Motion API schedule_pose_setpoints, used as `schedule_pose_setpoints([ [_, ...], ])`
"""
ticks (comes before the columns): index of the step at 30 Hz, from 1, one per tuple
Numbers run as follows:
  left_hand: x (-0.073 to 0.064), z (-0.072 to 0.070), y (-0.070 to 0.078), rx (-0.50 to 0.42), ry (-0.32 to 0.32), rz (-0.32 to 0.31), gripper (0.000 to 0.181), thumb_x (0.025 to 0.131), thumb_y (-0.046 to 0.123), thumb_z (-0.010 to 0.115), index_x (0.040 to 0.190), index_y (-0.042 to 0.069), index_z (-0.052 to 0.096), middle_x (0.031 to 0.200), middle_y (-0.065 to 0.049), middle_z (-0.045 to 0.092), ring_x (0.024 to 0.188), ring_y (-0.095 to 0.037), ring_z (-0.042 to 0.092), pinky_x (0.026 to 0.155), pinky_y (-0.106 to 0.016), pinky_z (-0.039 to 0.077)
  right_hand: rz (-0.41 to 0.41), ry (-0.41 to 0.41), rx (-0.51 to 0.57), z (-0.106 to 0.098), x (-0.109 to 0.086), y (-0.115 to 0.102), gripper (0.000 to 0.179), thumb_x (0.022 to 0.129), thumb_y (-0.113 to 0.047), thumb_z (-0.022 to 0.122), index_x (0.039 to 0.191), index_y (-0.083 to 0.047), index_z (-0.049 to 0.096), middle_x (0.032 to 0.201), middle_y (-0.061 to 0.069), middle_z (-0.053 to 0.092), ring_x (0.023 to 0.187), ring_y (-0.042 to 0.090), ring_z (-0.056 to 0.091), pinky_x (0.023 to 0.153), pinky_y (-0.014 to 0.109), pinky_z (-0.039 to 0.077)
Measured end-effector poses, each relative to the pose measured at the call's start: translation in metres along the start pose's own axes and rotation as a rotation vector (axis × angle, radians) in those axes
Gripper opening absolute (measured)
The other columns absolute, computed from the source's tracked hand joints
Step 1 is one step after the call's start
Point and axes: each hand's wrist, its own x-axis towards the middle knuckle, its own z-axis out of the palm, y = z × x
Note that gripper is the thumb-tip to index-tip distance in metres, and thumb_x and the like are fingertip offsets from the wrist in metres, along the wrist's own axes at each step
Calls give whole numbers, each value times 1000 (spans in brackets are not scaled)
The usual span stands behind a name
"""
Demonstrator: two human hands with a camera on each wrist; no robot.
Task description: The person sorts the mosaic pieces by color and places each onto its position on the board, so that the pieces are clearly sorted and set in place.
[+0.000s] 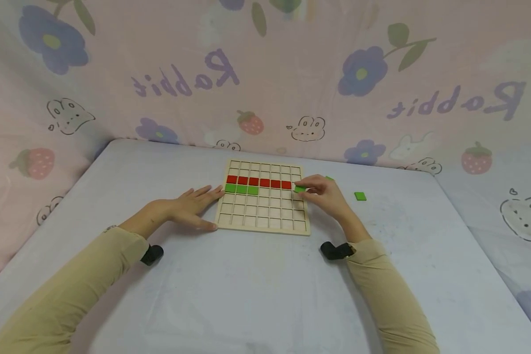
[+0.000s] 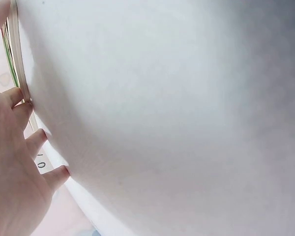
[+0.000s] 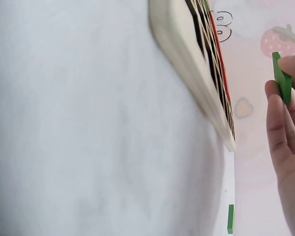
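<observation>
A wooden grid board (image 1: 263, 221) lies on the table, its cells outlined by thin raised strips. One row holds several red square tiles (image 1: 264, 183); below it, three green tiles (image 1: 242, 189) sit at the left end. My left hand (image 1: 192, 208) rests with fingers spread, its fingertips and thumb at the board's left edge. Between thumb and fingers, my right hand (image 1: 320, 194) pinches a green tile (image 3: 282, 78) over the board's right side. In the right wrist view that tile is tilted and raised above the board's level.
Right of the board lies a loose green tile (image 1: 360, 196). Another green tile (image 1: 329, 178) shows partly behind the right hand. A white cloth covers the table (image 1: 248, 290), and a printed fabric backdrop (image 1: 274, 64) rises behind it.
</observation>
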Motion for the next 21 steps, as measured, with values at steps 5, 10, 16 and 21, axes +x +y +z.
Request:
schedule_pose_setpoints([
  [5, 1, 1, -3, 6, -5, -1, 94, 88, 50, 59, 155, 8, 8, 162, -14, 2, 148, -37, -2, 114, -64, 0, 24, -13, -31, 5, 3, -4, 30, 86, -5, 70, 115, 3, 67, 117, 18, 61, 108, 23, 56, 87, 18, 49],
  [10, 2, 2, -4, 5, -5, -2, 95, 87, 52, 59, 155, 9, 8, 162, -13, 2, 148, -37, -3, 114, -63, 0, 33, -33, -40, 11, 4, -19, 31, 87, 1, 67, 116, 9, 64, 119, 22, 59, 111, 30, 55, 91, 27, 49],
  [16, 3, 3, -5, 5, 9, 7, 95, 87, 52, 59, 155, 9, 9, 162, -13, 3, 148, -37, -2, 114, -64, 1, 68, -50, -74, 17, 5, -39, 29, 87, 2, 65, 114, 10, 64, 120, 25, 59, 109, 37, 57, 92, 41, 48],
  [21, 3, 3, -6, 8, 10, 6, 95, 87, 52, 59, 155, 9, 9, 162, -13, 3, 148, -37, -2, 114, -64, 1, 74, -59, -54, 21, 14, -14, 30, 87, -6, 69, 115, 3, 67, 121, 18, 60, 110, 31, 58, 91, 38, 49],
])
